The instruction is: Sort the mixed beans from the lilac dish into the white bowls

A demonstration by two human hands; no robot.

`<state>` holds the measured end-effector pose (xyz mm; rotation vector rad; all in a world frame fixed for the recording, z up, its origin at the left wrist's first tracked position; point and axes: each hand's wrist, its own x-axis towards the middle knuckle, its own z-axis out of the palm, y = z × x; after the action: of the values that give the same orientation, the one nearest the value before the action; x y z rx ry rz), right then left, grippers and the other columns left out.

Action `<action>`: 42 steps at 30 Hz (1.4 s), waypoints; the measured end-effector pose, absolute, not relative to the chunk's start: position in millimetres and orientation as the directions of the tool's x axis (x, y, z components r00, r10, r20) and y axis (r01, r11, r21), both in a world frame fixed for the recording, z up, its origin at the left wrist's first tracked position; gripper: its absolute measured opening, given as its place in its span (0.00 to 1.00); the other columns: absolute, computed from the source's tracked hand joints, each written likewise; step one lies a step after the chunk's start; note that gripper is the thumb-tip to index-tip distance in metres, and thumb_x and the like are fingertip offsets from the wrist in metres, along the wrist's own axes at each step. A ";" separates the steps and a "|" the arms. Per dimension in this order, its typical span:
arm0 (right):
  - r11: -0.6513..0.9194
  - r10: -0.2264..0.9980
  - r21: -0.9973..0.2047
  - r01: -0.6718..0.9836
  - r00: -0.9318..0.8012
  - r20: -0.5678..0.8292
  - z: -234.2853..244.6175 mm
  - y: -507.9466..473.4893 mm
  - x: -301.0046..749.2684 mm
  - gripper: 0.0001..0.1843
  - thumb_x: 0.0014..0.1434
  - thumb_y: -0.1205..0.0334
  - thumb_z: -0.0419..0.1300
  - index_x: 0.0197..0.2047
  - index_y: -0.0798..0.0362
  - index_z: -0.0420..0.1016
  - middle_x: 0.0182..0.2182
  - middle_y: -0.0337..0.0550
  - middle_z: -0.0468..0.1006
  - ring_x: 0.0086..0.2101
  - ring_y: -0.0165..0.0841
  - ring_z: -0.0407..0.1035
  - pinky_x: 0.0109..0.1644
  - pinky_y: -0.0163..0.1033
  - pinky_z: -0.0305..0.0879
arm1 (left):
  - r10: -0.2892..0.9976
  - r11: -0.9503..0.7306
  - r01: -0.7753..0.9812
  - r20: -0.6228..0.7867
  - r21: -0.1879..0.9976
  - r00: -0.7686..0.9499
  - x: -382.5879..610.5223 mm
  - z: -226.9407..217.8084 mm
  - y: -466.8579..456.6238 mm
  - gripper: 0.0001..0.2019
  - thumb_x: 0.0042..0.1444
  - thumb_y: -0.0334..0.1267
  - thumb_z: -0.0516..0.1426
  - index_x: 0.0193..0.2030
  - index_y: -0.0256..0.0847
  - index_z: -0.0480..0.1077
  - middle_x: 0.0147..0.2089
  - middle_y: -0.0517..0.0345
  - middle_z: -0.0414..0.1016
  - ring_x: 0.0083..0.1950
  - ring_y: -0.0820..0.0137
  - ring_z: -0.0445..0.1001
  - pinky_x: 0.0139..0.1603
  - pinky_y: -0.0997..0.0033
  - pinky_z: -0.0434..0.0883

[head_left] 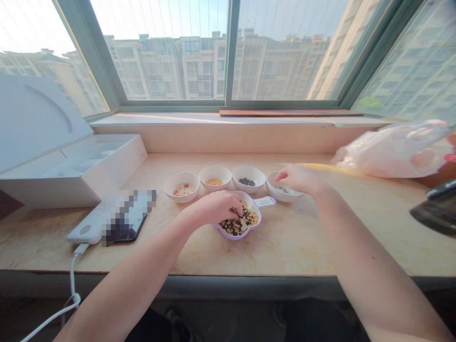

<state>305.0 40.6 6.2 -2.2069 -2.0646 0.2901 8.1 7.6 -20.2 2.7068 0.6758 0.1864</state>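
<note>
My left hand reaches into a purple-rimmed white dish with a short handle, its bent fingers among mixed yellow and dark beans. Whatever those closed fingers hold is hidden; a pale flat piece lies at their tips. Over the rightmost white bowl, my right hand has its fingertips pressed together above a few small greenish bits. What it pinches is too small to make out. Left of that bowl stand a bowl of black beans, one of yellow grains and one of pale and reddish pieces.
An open white box stands at the left, behind a white power bank with a cable and a phone. A plastic bag and a dark object lie at the right. Windows rise behind the counter.
</note>
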 end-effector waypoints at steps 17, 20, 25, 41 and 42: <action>-0.109 0.994 -0.203 0.973 0.101 -0.048 9.4 34.5 297.1 0.13 0.55 0.60 0.63 0.40 0.51 0.87 0.40 0.48 0.87 0.38 0.41 0.79 0.35 0.37 0.64 | 0.517 -0.801 0.436 0.107 0.410 0.849 3.3 -17.7 6.9 0.10 0.63 0.27 0.60 0.41 0.43 0.84 0.46 0.60 0.84 0.45 0.70 0.81 0.48 0.73 0.71; -0.103 0.994 -0.196 0.975 0.105 0.001 11.3 30.6 292.6 0.14 0.56 0.58 0.62 0.41 0.51 0.87 0.43 0.49 0.87 0.40 0.42 0.79 0.37 0.39 0.65 | 0.540 -0.800 0.451 0.146 0.396 0.829 1.8 -14.2 5.8 0.09 0.61 0.26 0.61 0.39 0.41 0.83 0.43 0.59 0.84 0.44 0.71 0.80 0.46 0.74 0.71; -0.023 0.983 -0.291 0.956 0.075 0.170 15.4 24.0 279.0 0.13 0.58 0.57 0.61 0.40 0.52 0.86 0.41 0.50 0.86 0.40 0.42 0.77 0.39 0.40 0.65 | 0.625 -0.772 0.534 0.258 0.345 0.737 1.0 -7.7 2.3 0.06 0.63 0.34 0.63 0.36 0.42 0.82 0.40 0.59 0.83 0.41 0.69 0.79 0.42 0.71 0.70; 0.063 0.906 -0.987 0.149 -0.424 -0.006 -10.3 1.3 202.4 0.28 0.50 0.36 0.72 0.31 0.55 0.78 0.19 0.33 0.67 0.20 0.24 0.53 0.23 0.34 0.45 | 0.611 -0.760 0.606 0.575 0.235 0.544 -2.0 -12.8 5.9 0.10 0.68 0.37 0.59 0.41 0.45 0.83 0.36 0.58 0.82 0.39 0.69 0.78 0.46 0.69 0.71; 0.045 0.900 -0.990 0.136 -0.436 -0.019 -9.9 1.5 202.5 0.27 0.50 0.38 0.73 0.31 0.56 0.78 0.19 0.33 0.66 0.21 0.23 0.53 0.23 0.34 0.44 | 0.612 -0.760 0.608 0.568 0.230 0.550 -1.8 -12.6 5.5 0.10 0.69 0.37 0.59 0.41 0.45 0.83 0.36 0.58 0.82 0.39 0.69 0.77 0.46 0.69 0.71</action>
<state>202.5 1.5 -9.9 -1.0574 -1.6563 1.4533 -1.8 5.5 -12.6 2.7602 1.0868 1.0146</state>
